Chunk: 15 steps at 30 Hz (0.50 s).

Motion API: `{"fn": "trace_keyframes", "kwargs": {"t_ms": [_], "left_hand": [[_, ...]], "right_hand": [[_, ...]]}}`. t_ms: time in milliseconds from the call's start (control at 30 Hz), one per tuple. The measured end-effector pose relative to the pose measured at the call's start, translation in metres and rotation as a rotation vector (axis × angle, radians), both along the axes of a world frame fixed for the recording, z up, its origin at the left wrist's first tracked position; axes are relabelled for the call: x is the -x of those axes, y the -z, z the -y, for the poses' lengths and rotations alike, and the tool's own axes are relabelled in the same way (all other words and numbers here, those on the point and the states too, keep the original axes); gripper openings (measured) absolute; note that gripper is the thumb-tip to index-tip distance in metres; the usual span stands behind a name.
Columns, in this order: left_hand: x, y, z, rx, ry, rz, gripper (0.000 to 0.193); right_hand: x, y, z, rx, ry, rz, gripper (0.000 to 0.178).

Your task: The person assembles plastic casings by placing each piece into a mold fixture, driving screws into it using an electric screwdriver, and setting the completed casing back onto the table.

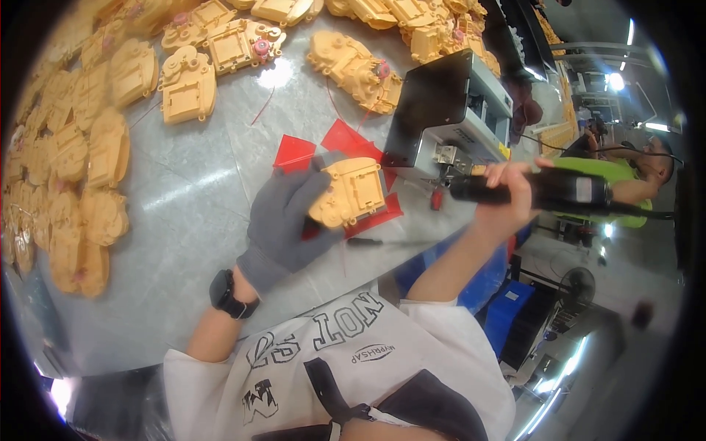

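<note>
My left hand (279, 220), in a grey glove with a black watch at the wrist, grips a yellow plastic housing (354, 192) by its left side. The housing is held just above red angled pieces (296, 152) on the table, with its rectangular recess facing up. Bare fingers of my right hand (507, 192) wrap round a black cylindrical electric screwdriver (548, 189) with a cable at its rear. It lies nearly level, its front end at the outlet of a box-shaped screw feeder (434, 110). The bit itself cannot be made out.
Many yellow housings (70, 154) are heaped at the left, with more along the far edge. One housing with a pink round part (353, 70) lies left of the feeder. A thin dark tool (365, 242) rests near me. At the right, a co-worker in bright green (599, 173) is near.
</note>
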<state>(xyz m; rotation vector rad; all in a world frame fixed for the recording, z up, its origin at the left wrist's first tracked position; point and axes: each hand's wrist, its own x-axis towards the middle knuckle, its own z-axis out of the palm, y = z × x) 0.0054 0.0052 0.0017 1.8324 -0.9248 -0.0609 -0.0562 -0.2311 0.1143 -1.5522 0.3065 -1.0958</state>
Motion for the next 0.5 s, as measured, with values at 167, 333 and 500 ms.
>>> {"fn": "trace_keyframes", "kwargs": {"t_ms": [167,333,500], "left_hand": [[0.000,0.004,0.004,-0.005,0.032,0.031,0.068],[-0.001,-0.001,-0.001,0.085,-0.014,0.001,0.068],[0.002,0.006,0.000,0.053,-0.041,0.011,0.069]], "right_hand": [[0.020,-0.007,-0.040,-0.130,-0.288,0.147,0.044],[-0.030,-0.009,-0.086,-0.040,-0.415,0.104,0.050],[-0.045,-0.002,-0.094,-0.081,-0.461,0.049,0.048]]}}
